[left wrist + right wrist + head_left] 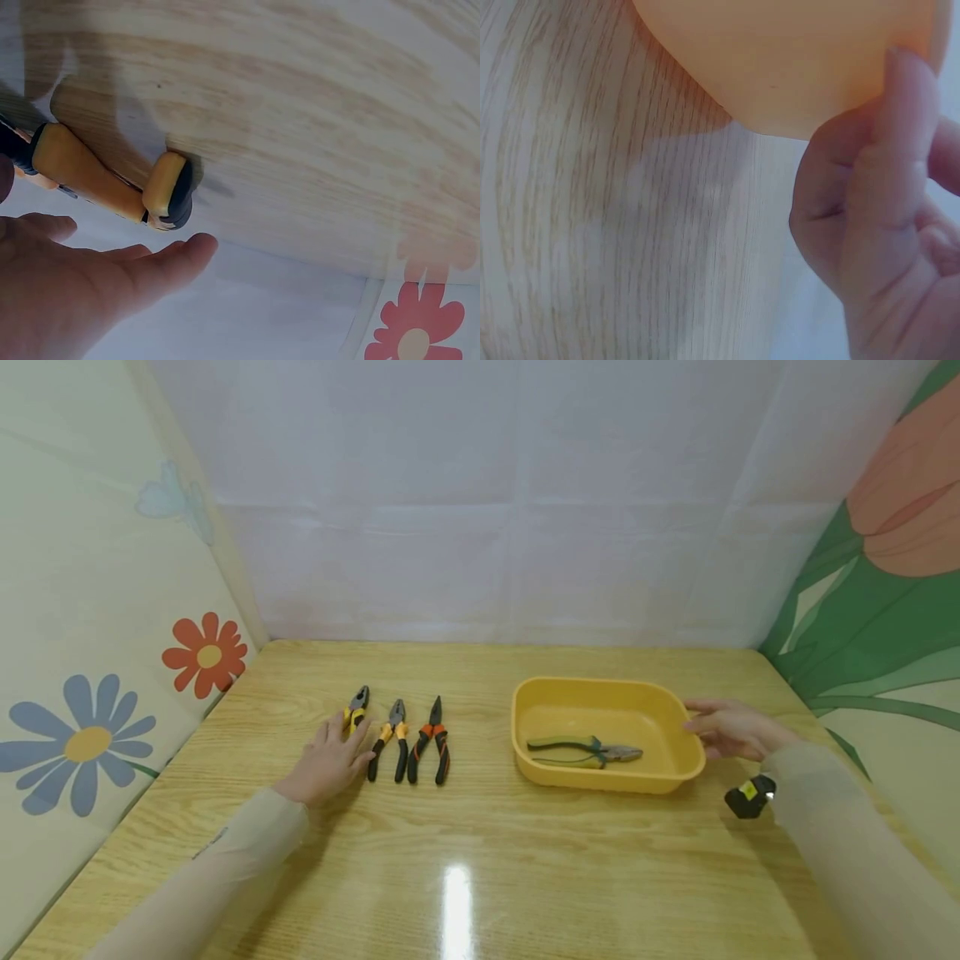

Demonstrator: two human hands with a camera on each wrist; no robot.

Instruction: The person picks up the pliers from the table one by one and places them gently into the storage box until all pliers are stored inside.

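My left hand (325,766) is over yellow-and-black pliers (358,703), fingers extended and partly covering their handles. In the left wrist view, fingertips (201,244) are close to a pair of orange-yellow handles (97,172) with black ends. Just right of this hand lie pliers with orange-and-black handles (397,714), then long-nose pliers with red-and-black handles (436,731). My right hand (731,731) holds the right end of a yellow plastic basin (600,782), its thumb (911,97) against the outer wall near the rim. Green-and-yellow pliers (592,750) lie inside the basin.
A small black object with a yellow patch (750,797) sits beside the right sleeve. The wooden table (525,877) meets a white cloth backdrop (487,552) at the back. Flower-printed panels (67,568) stand along both sides.
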